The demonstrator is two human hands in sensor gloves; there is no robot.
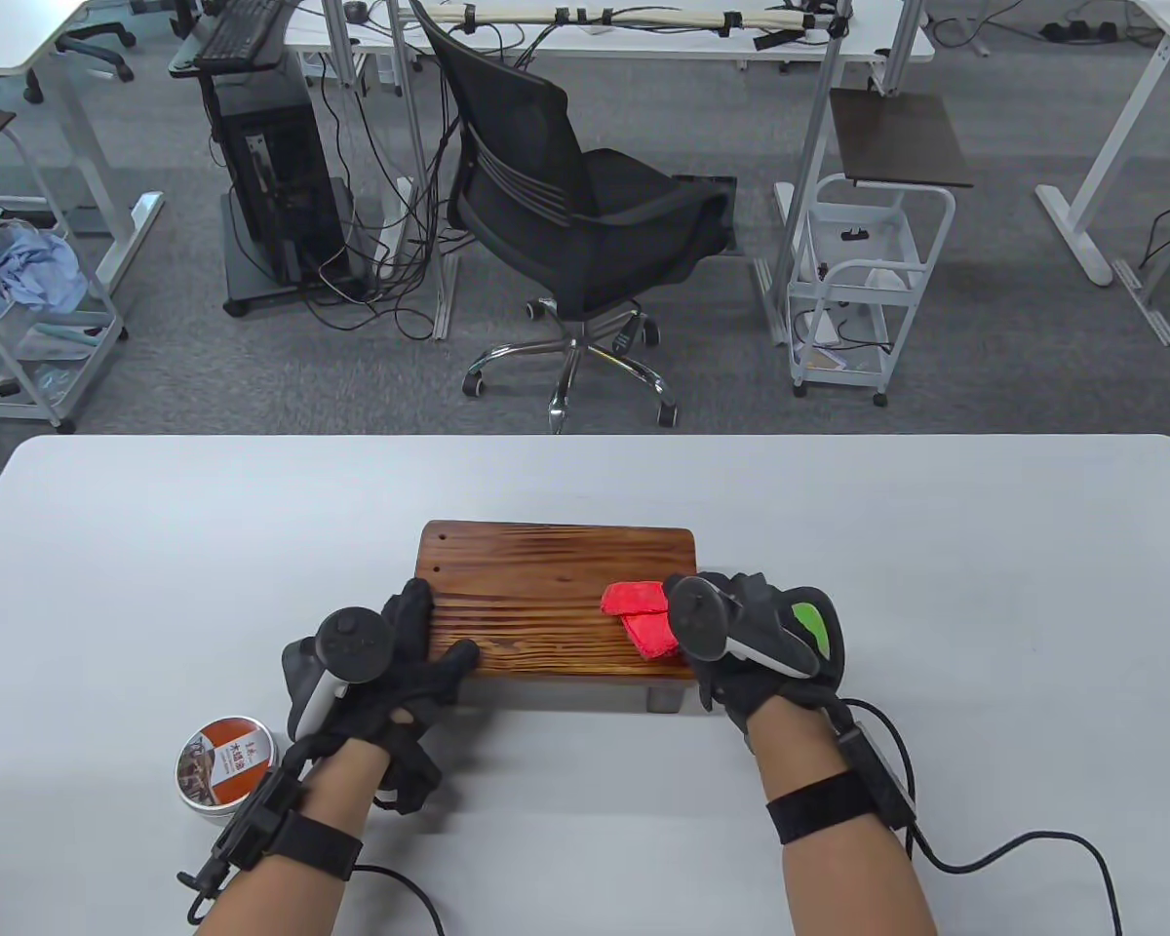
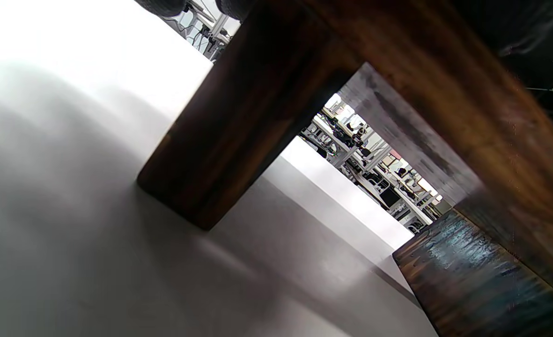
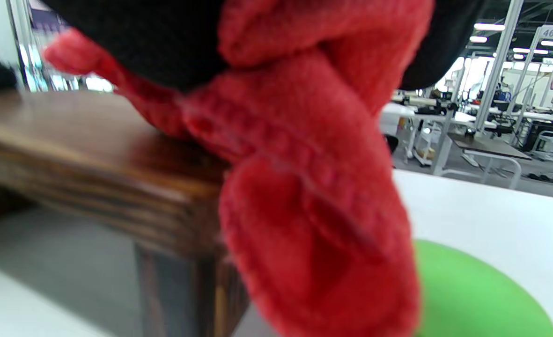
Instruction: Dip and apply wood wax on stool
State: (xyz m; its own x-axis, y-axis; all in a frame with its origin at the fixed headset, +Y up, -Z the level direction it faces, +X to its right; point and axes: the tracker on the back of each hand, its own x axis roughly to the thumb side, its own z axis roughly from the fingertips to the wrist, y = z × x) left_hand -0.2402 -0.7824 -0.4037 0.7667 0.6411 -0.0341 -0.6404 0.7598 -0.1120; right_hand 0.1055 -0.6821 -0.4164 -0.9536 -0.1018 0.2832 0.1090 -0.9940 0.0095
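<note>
Bracing the stool (image 1: 556, 595) is what your left hand (image 1: 390, 663) is for here: its fingers lie straight and spread over the near left corner of the seat, thumb stretched along the near edge, so the stool should not slide on the tabletop (image 1: 156, 546) while you rub. Your right hand (image 1: 741, 634) sits at the seat's near right corner with the folded red cloth (image 1: 639, 616) gripped under its fingers; from the right wrist view the cloth drapes over that corner and down past the edge, so the edge likely gets wax too. The stool stands at the middle of the tabletop, close to its near edge. The wax tin (image 1: 224, 765) waits beside your left wrist, towards the near left corner of the tabletop, lid seemingly on, well apart from the cloth.
</note>
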